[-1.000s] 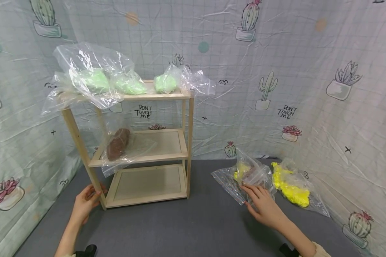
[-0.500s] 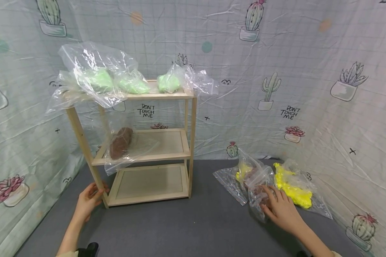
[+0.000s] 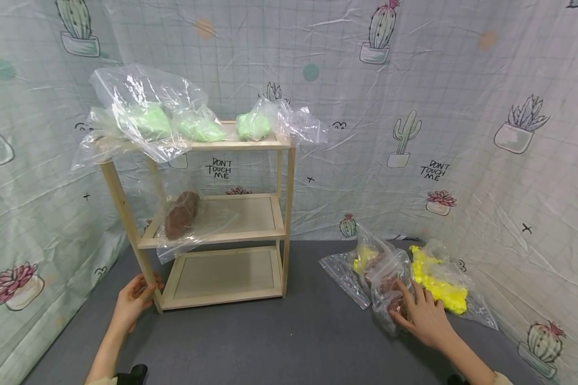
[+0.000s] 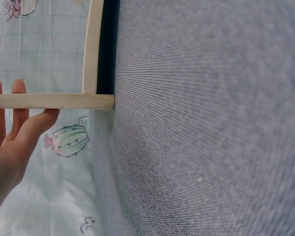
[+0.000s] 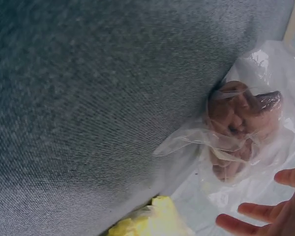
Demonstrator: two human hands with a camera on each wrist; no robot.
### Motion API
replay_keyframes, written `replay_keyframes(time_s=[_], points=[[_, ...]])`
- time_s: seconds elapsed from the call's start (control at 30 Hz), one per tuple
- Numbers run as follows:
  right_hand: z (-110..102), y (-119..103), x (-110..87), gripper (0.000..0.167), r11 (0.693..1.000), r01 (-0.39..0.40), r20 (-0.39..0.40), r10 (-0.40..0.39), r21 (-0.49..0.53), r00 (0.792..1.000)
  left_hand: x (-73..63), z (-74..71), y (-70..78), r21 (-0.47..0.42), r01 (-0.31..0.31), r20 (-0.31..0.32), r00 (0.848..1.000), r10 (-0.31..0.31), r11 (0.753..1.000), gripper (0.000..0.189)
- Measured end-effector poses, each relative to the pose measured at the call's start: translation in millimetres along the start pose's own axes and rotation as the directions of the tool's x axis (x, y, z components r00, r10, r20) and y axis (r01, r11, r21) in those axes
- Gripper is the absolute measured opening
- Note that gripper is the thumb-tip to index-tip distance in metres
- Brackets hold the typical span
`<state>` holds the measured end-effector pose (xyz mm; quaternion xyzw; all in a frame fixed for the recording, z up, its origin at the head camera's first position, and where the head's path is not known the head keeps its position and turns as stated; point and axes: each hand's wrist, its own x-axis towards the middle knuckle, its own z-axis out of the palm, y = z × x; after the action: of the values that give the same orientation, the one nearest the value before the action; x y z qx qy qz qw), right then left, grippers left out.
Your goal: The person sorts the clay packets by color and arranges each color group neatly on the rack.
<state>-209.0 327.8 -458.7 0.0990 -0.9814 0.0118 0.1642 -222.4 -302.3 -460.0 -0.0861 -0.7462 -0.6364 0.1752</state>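
Note:
My left hand [image 3: 133, 300] grips the front left leg [image 4: 51, 101] of a small wooden shelf [image 3: 241, 235] near its foot, thumb on one side and fingers on the other. At the right, my right hand [image 3: 426, 315] lies with spread fingers at the side of a clear zip bag holding a brown lump [image 5: 241, 128]; in the right wrist view the fingers are loose beside the plastic. That bag overlaps another clear bag with a yellow lump [image 3: 364, 259]. Just beyond the hand is a bag with a long bright yellow lump [image 3: 438, 283].
Bagged pale green lumps [image 3: 252, 125] sit on the shelf's top board, their plastic overhanging its ends. On the middle board a bagged brown lump [image 3: 182, 215] leans at the left. The bottom board [image 3: 226, 275] is near the grey tabletop [image 3: 270, 342]. A cactus-print curtain [image 3: 347, 176] surrounds the table.
My right hand has moved right and a little nearer, and the bagged brown lump now shows beside it. Its fingers have spread further apart. My left hand stays on the shelf leg.

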Motion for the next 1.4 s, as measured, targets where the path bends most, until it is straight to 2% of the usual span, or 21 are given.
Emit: replay_keyframes(time_s=[0.17, 0.37, 0.73, 0.87, 0.93, 1.03, 1.17, 1.23, 1.4], points=[[4.8, 1.6, -1.0, 0.083, 1.000, -0.027, 0.039, 0.027, 0.007, 0.999, -0.7, 0.3, 0.7, 0.021, 0.010, -0.003, 1.000, -0.010, 1.000, 0.022], [11.1, 0.8, 0.4, 0.085, 1.000, -0.023, 0.085, 0.022, 0.011, 0.996, 0.9, -0.2, 0.0, 0.099, 0.038, -0.014, 0.999, -0.037, 0.994, 0.019], [12.1, -10.8, 4.0, 0.086, 0.997, 0.000, 0.202, -0.016, 0.079, 0.979, -0.5, -0.5, 0.5, 0.082, 0.011, 0.005, 1.000, -0.012, 0.997, 0.020], [13.6, -12.6, 4.4, 0.081, 0.997, 0.033, 0.171, -0.043, 0.063, 0.984, 0.8, -2.5, -6.3, 0.051, 0.001, 0.021, 1.000, -0.002, 0.999, 0.020], [14.2, -12.4, 4.0, 0.078, 0.998, 0.046, 0.137, -0.052, 0.051, 0.989, 1.9, -3.5, -10.3, 0.017, -0.003, 0.026, 1.000, 0.002, 1.000, 0.021], [15.5, -10.8, 2.9, 0.074, 0.998, 0.063, 0.086, -0.064, 0.013, 0.994, 2.0, -3.2, -11.1, 0.013, 0.005, 0.025, 1.000, -0.005, 1.000, 0.021], [16.9, -7.4, 1.4, 0.064, 0.996, 0.079, 0.025, -0.078, -0.041, 0.997, 0.0, -0.2, -4.0, 0.074, 0.024, 0.003, 1.000, -0.024, 0.997, 0.021], [17.2, -5.8, 0.7, 0.058, 0.995, 0.089, -0.002, -0.090, -0.051, 0.996, -0.4, 0.3, -1.9, 0.068, 0.032, -0.009, 0.999, -0.032, 0.997, 0.021], [16.6, -2.9, 0.5, 0.049, 0.987, 0.140, -0.076, -0.147, -0.084, 0.986, -1.0, 0.4, -0.5, 0.111, 0.053, -0.018, 0.999, -0.051, 0.992, 0.022]])
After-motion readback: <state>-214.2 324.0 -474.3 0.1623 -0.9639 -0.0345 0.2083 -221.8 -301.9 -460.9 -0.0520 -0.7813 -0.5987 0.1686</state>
